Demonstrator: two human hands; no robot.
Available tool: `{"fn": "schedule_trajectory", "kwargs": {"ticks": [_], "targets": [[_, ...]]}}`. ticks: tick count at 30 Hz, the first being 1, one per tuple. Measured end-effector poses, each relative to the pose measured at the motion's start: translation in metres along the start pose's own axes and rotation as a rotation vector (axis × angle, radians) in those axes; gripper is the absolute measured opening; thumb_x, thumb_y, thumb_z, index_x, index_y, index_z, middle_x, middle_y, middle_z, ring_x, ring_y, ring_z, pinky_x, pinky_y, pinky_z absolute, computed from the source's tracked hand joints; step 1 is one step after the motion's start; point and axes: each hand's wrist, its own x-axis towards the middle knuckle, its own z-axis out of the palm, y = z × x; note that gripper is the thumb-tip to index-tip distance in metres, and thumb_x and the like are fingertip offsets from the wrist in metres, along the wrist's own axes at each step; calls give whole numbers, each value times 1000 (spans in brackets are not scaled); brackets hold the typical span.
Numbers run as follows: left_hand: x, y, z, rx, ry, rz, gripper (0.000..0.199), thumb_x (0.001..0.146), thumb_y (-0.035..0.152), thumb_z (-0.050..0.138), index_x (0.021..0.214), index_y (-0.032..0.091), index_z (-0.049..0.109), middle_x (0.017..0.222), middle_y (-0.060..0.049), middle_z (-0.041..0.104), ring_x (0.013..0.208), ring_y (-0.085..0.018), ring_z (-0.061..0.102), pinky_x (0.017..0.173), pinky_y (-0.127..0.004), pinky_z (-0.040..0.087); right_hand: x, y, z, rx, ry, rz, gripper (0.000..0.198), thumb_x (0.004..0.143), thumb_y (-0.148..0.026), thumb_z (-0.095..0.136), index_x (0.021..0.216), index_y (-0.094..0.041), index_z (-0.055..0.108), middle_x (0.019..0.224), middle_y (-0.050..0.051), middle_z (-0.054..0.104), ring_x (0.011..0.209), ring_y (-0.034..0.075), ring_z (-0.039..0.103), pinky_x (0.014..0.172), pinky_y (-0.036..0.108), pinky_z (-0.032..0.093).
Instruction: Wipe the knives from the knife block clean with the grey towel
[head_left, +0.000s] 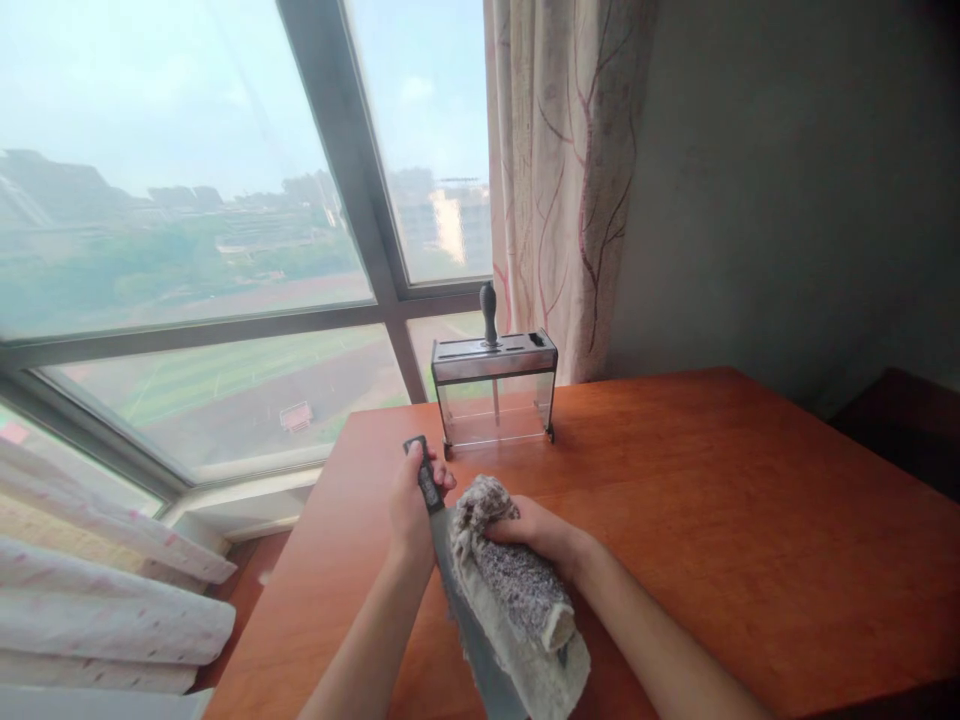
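In the head view, the left hand (411,505), its grip wrapped around the handle (430,487), is holding a kitchen knife (451,578) over the bench (735,530); the right hand (536,530) is pinching a cloth (517,585) against the blade (484,670). Wiping is seemingly progressing, the remainder unclear; the knife block (463,369) is standing beyond.

The left hand (416,500) is gripping a knife (478,655) by its black handle (429,484), and the blade is pointing back toward the person. The right hand (532,528) is holding a bunched gray cloth (517,590) along the blade. Near the far edge of a reddish-brown table (720,520), a clear-sided knife stand (495,358) is standing upright, and one dark handle (489,314) is sticking up from its top. Behind it, a patterned curtain (570,180) is hanging beside a big window (187,140).
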Motion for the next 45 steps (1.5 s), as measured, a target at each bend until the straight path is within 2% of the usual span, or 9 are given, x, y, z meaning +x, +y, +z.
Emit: {"fn": "schedule_trajectory", "kwargs": {"ticks": [8,20,24,28,31,35,37,39,45], "targets": [[8,12,-5,19,-25,43,26,82,40,60,75,15,57,50,4,46,47,-10,47,49,-20,40,2,5,9,-103,9,-56,58,60,-40,84,111,-17,67,107,6,69,102,25,61,97,40,40],[35,49,-46,-125,145,212,26,80,39,63,74,15,54,51,4,45,45,-8,44,48,-18,38,-5,-2,12,-222,-73,-34,59,60,-36,83,113,-17,66,105,5,69,103,25,60,94,37,43],[37,53,-51,-150,223,316,29,84,41,56,72,15,54,49,4,44,45,-8,43,49,-19,38,-3,2,3,-200,11,-67,48,59,-35,83,101,-15,69,96,4,71,91,22,63,86,34,45],[38,50,-49,-191,267,374,26,84,39,55,72,16,52,51,5,44,46,-8,43,50,-20,39,-4,-1,-4,-158,215,-183,41,60,-34,82,93,-13,70,88,4,72,82,21,64,79,32,46],[35,49,-44,-278,185,267,20,82,32,57,71,17,50,55,3,46,50,-9,47,53,-21,41,-5,-6,-10,-68,387,-270,37,64,-34,80,94,-15,70,88,4,72,80,20,64,75,31,47],[25,52,-36,-520,-95,-19,16,76,17,59,70,17,44,59,4,46,53,-7,49,56,-21,43,-7,-11,-24,67,657,-388,31,63,-34,79,87,-17,69,80,2,72,72,19,63,67,29,49],[19,53,-32,-611,-194,-104,21,77,14,58,67,18,40,56,6,41,48,-6,43,52,-21,40,-7,-11,-29,135,724,-437,32,62,-34,80,87,-17,69,79,2,72,70,19,64,65,28,49],[16,53,-30,-643,-216,-108,25,78,15,58,65,19,37,52,8,36,43,-5,37,49,-21,38,-7,-10,-30,198,720,-461,35,60,-34,81,88,-18,68,81,2,73,71,19,64,66,29,49],[15,51,-34,-593,-102,42,34,74,17,63,62,20,31,47,10,30,38,-4,31,45,-20,35,-8,-6,-15,263,589,-412,40,60,-36,83,92,-19,66,86,2,73,78,21,66,72,31,51]]}}
